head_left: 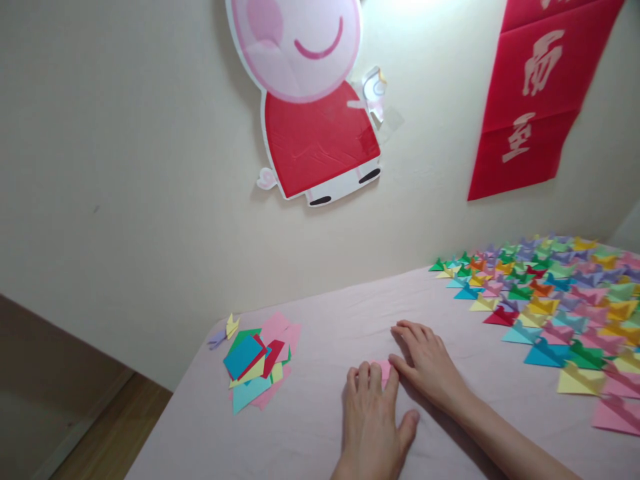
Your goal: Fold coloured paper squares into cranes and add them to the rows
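A small piece of pink paper [384,369] lies on the pale pink cloth surface, mostly covered by my fingers. My left hand [371,410] rests palm down over its near side, fingers stretched out on it and thumb apart to the right. At the paper's right edge is my right hand [427,365], its fingers extended and its thumb side touching or very close to the sheet. Whether the pink paper is folded cannot be made out under the hands. To the left lies a loose pile of coloured paper sheets [245,359] in blue, red, green, yellow and pink.
Rows of folded paper figures [543,320] in many colours cover the right side. Behind the pile sit a yellow folded piece [232,327] and a purple one [217,340]. A cartoon pig cut-out [320,140] and a red banner [537,100] hang on the wall.
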Tool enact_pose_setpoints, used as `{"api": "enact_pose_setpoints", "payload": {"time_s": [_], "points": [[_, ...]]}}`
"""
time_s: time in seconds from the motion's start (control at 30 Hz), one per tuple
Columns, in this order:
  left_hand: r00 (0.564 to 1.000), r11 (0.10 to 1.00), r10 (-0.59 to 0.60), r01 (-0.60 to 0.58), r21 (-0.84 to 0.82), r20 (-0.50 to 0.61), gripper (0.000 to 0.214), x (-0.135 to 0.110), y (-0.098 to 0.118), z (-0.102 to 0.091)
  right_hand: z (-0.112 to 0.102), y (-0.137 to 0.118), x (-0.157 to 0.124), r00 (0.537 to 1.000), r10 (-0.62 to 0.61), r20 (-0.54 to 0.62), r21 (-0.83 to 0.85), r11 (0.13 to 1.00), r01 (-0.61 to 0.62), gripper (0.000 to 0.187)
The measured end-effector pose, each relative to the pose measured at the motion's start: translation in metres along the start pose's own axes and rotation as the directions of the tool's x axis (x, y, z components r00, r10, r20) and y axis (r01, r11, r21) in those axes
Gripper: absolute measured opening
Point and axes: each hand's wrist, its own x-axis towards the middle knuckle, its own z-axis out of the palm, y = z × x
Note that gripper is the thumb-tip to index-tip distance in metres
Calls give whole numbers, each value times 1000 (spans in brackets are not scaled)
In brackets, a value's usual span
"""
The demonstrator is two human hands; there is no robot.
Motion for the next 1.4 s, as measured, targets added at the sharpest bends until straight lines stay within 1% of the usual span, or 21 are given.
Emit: {"api": "enact_pose_setpoints", "payload": {"time_s": [0.1,0.2,0.27,0.43,0.57,0.7,0.8,1.03,1.1,1.2,1.4], "points": [[1000,1000,-3,3,-10,5,61,-1,-1,4,1,1,0,1000,-6,16,-19,1000,7,41],[1000,1000,-3,4,-19,17,64,-2,-1,6,4,5,0,1000,-14,4,-14,1000,14,47],[1000,1000,-7,7,-21,26,67,-3,-2,8,5,7,0,1000,-14,-6,-9,1000,14,46],[1000,1000,-3,3,-24,8,79,-8,-5,21,3,1,0,1000,20,4,-36,999,-20,34],[1000,1000,1,-1,-4,-16,81,-11,-6,28,2,-7,-2,1000,4,9,-134,991,-3,41],[1000,1000,4,-4,13,5,79,-10,-3,23,2,-10,-4,999,-23,43,-212,977,32,44],[1000,1000,-5,5,18,26,77,-9,-1,18,2,-10,-5,997,-36,75,-241,969,53,47],[994,999,-40,40,1,103,78,-7,2,7,2,-1,-6,995,-45,92,-220,973,65,55],[992,999,-48,49,-7,114,78,-7,3,4,2,-1,-6,995,-41,90,-216,975,59,52],[991,999,-48,50,-13,123,78,-6,4,3,2,-5,-6,996,-43,77,-244,968,61,41],[990,999,-50,49,10,131,78,-9,3,3,2,-10,-5,993,-69,95,-303,948,95,43]]}}
